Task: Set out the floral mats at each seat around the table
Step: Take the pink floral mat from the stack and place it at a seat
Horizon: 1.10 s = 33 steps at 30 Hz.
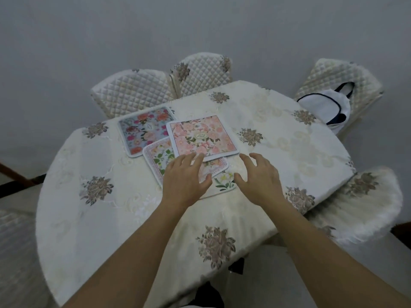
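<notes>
Four floral mats lie bunched near the table's [289, 138] far-left edge: a blue mat [144, 127] closest to that edge, a pink mat [201, 136] overlapping a white-bordered mat [159, 160], and a lily mat [225, 182] peeking out nearest the person. Both hands are empty with fingers spread; the left hand [184, 176] rests over the bunch, the right hand [259, 176] just beside it. Bare cloth stretches toward the right and near edges. Each mat's small centre emblem is too blurred to read.

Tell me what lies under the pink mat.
The pink mat overlaps a white-flowered mat, partly the blue mat. A fourth mat peeks out nearer. Their covered parts are hidden.
</notes>
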### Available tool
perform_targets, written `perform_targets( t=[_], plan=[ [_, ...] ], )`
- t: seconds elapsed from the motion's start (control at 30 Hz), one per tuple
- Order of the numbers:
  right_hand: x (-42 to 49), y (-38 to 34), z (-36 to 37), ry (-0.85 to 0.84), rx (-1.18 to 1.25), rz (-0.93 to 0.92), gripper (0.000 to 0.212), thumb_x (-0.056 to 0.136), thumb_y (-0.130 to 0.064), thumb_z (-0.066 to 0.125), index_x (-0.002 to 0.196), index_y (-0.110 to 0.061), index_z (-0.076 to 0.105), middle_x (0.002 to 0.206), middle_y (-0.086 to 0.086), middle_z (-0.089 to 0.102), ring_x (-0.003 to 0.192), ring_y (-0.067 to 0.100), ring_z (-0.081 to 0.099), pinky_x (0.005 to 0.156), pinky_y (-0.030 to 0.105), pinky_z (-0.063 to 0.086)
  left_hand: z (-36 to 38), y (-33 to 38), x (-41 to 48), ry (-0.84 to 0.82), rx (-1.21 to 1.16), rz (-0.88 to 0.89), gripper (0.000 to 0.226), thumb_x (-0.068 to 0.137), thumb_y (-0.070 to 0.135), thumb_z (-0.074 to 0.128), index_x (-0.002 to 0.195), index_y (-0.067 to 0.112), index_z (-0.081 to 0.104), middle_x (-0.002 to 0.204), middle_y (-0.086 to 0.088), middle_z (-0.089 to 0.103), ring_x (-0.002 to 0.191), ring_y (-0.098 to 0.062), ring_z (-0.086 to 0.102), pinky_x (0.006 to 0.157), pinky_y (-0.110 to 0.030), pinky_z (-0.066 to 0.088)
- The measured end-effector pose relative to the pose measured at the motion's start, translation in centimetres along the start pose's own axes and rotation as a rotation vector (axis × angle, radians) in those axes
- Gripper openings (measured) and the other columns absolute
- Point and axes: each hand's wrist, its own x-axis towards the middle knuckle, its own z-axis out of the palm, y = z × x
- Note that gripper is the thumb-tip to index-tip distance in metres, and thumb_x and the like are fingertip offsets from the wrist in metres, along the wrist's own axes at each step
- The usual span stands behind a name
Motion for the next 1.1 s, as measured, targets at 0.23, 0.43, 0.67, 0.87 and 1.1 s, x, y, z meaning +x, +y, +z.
perform_targets(
  t=[0.23, 0.43, 0.67, 0.87, 1.1],
  plan=[
    [8.8, -0.6, 1.2, -0.015, -0.026, -0.029, 0.062, 0.088, -0.049, 0.052, 0.143, -0.024, 0.04, 0.145, 0.01, 0.044, 0.133, 0.029, 0.04, 0.107, 0.051, 0.035, 2.1, -4.1, 5.5, 0.007, -0.013, -0.094, 0.065, 0.086, 0.06, 0.037, 0.136, 0.023, 0.053, 0.133, -0.003, 0.061, 0.122, -0.026, 0.054, 0.099, -0.045, 0.046],
    [13.8, 0.1, 3.7, -0.09, -0.039, -0.064, 0.06, 0.089, -0.05, 0.05, 0.144, -0.026, 0.039, 0.146, 0.007, 0.043, 0.134, 0.027, 0.039, 0.109, 0.051, 0.034, 4.8, -6.9, 8.5, -0.001, -0.002, -0.203, 0.062, 0.088, 0.06, 0.042, 0.136, 0.021, 0.053, 0.132, -0.005, 0.062, 0.121, -0.028, 0.056, 0.098, -0.046, 0.048],
    [20.4, 2.3, 7.4, -0.196, -0.024, -0.117, 0.061, 0.089, -0.048, 0.051, 0.144, -0.025, 0.039, 0.144, 0.005, 0.045, 0.132, 0.029, 0.041, 0.107, 0.051, 0.037, 8.5, -9.6, 13.3, -0.06, -0.055, -0.472, 0.062, 0.089, 0.059, 0.048, 0.138, 0.021, 0.049, 0.132, -0.005, 0.06, 0.116, -0.029, 0.056, 0.087, -0.043, 0.052],
    [27.0, 4.9, 11.2, -0.253, 0.043, -0.063, 0.057, 0.093, -0.038, 0.055, 0.144, -0.02, 0.037, 0.135, 0.016, 0.046, 0.115, 0.035, 0.051, 0.084, 0.046, 0.051, 12.5, -10.7, 17.7, -0.045, -0.165, -0.681, 0.067, 0.085, 0.065, 0.05, 0.137, 0.023, 0.051, 0.133, -0.003, 0.058, 0.119, -0.028, 0.053, 0.092, -0.044, 0.05],
    [33.5, 6.4, 15.8, -0.288, 0.084, -0.033, 0.052, 0.096, -0.035, 0.052, 0.141, -0.013, 0.04, 0.126, 0.021, 0.047, 0.1, 0.039, 0.056, 0.078, 0.042, 0.048, 17.5, -11.6, 20.8, -0.057, -0.216, -0.813, 0.072, 0.081, 0.069, 0.053, 0.134, 0.019, 0.053, 0.129, -0.008, 0.049, 0.116, -0.03, 0.051, 0.094, -0.046, 0.049]
  ],
)
